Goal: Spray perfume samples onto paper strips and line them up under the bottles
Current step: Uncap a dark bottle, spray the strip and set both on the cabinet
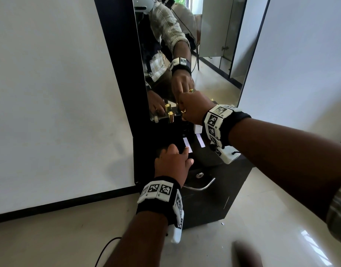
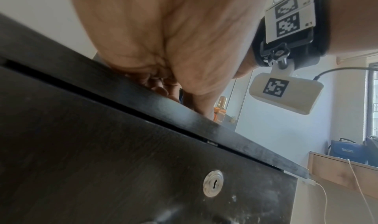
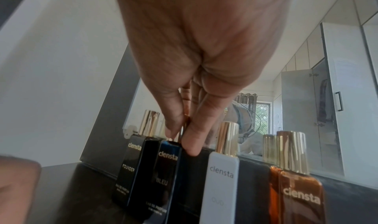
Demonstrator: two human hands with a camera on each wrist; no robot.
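Note:
Several "clensta" perfume bottles stand in a row against the mirror on a black cabinet top (image 1: 210, 151). My right hand (image 3: 178, 138) pinches the gold cap of the dark BLEU bottle (image 3: 167, 175), thumb and fingers around it; in the head view the right hand (image 1: 182, 110) hides that bottle. A black FOUNDER bottle (image 3: 131, 167) stands to its left, and a white bottle (image 3: 220, 187) and an amber bottle (image 3: 300, 195) to its right. Two white paper strips (image 1: 187, 144) (image 1: 200, 140) lie on the top. My left hand (image 1: 182, 155) rests by the front edge, index fingertip at the left strip's near end.
A tall mirror (image 1: 213, 74) backs the bottles and reflects my arm. Below the top is a drawer with a keyhole (image 2: 212, 185) and a metal handle (image 1: 202, 186). White walls flank the cabinet. A black cable (image 1: 106, 249) lies on the tiled floor.

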